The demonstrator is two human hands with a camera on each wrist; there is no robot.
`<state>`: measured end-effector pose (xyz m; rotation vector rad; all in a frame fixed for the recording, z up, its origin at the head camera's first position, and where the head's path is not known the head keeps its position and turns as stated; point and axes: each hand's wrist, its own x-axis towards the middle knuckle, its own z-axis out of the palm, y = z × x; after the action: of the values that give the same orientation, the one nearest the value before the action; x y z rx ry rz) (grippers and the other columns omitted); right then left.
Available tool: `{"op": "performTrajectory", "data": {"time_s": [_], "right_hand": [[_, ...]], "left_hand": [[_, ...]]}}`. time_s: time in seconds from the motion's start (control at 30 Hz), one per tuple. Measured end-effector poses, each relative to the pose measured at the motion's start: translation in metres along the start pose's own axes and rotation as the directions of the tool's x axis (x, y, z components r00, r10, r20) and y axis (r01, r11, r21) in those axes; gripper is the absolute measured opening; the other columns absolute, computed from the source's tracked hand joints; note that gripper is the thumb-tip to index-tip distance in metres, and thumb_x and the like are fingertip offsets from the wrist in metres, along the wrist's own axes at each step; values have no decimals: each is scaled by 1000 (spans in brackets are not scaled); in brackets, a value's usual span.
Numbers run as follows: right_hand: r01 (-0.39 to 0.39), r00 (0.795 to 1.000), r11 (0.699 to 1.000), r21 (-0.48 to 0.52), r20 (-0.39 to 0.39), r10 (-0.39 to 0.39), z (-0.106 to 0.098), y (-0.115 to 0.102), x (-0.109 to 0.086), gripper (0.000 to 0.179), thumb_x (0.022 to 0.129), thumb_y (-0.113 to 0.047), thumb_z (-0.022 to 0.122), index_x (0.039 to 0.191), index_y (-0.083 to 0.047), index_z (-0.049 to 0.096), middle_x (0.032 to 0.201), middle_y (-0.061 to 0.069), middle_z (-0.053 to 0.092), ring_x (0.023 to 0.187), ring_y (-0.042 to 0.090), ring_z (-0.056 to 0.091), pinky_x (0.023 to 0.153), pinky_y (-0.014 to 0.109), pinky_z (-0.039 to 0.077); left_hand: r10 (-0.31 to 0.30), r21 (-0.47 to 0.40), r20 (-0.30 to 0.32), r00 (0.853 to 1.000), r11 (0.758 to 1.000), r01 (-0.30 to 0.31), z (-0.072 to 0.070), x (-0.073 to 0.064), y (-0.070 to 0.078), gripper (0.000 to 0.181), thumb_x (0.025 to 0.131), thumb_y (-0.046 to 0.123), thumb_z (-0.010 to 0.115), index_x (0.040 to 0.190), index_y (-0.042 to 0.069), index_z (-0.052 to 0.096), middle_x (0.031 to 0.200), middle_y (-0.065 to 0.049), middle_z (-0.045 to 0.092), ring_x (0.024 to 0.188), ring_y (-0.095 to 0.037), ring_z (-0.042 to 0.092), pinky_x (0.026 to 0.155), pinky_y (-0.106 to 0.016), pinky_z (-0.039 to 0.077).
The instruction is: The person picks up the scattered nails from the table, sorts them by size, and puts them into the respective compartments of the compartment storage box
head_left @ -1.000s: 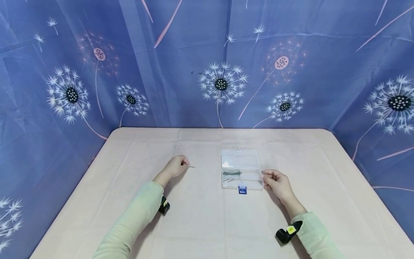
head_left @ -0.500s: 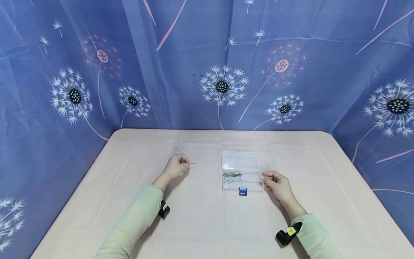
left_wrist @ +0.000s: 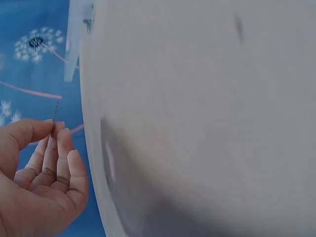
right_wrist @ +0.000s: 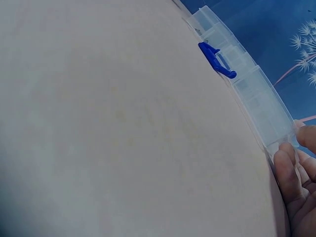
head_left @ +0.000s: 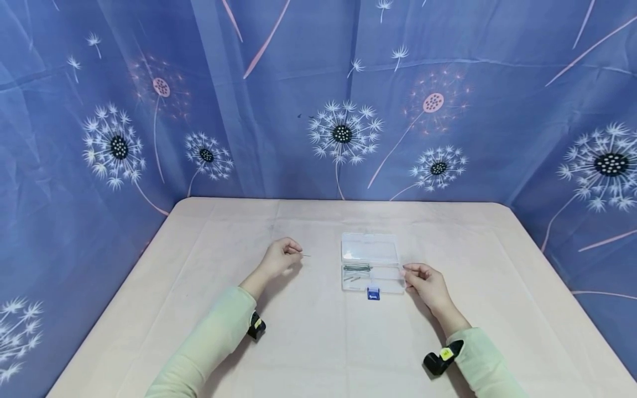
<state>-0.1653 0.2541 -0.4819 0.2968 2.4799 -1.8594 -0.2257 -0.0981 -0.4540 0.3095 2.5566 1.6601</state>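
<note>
My left hand [head_left: 281, 258] pinches a thin nail-like metal piece [left_wrist: 56, 111] between thumb and fingertips, left of the box and over the table. The piece points toward the box in the head view. A clear plastic box [head_left: 389, 285] lies with its lid [head_left: 370, 246] folded back. Its right end is pinched between the thumb and fingers of my right hand [head_left: 427, 283]. Inside the box's left part, a bundle of long dark metal pieces [head_left: 357, 268] sits behind a few short ones [head_left: 352, 279]. A blue latch [head_left: 373, 294] hangs at the box's front.
The box rests on a table with a pale cloth [head_left: 318, 342]. Behind and at both sides hangs a blue curtain [head_left: 269, 138] printed with dandelions. Black wrist cameras [head_left: 440, 360] sit on both forearms, close over the cloth.
My left hand has moved slightly right, toward the box, with the metal piece still in its fingertips. My right hand keeps its place at the box's right end.
</note>
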Motion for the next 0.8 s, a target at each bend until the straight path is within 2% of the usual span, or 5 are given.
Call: {"op": "performTrajectory", "data": {"time_s": [0.17, 0.3, 0.8], "right_hand": [[-6, 1000, 1000, 1, -6, 6, 0, 0, 0, 35, 91, -8, 60, 119, 12, 53, 82, -4, 61, 67, 1, 55, 62, 16, 53], [-5, 1000, 1000, 10, -6, 6, 0, 0, 1, 36, 91, -9, 61, 119, 12, 53, 81, -5, 61, 66, 1, 56, 62, 16, 53], [5, 1000, 1000, 26, -3, -5, 0, 2, 1, 35, 91, -8, 61, 118, 13, 53, 81, -6, 61, 66, 0, 56, 62, 16, 53]], "left_hand": [[-14, -36, 31, 999, 999, 15, 11, -5, 11, 12, 82, -3, 63, 93, -8, 63, 83, -17, 69, 66, -4, 55, 62, -17, 46], [0, -58, 55, 999, 998, 4, 19, -10, 22, 13, 81, -3, 63, 93, -9, 62, 83, -18, 69, 65, -3, 55, 62, -17, 45], [42, -71, 85, 995, 997, -36, 50, -11, 32, 12, 80, -1, 67, 90, -5, 64, 84, -16, 68, 68, -4, 56, 65, -19, 47]]}}
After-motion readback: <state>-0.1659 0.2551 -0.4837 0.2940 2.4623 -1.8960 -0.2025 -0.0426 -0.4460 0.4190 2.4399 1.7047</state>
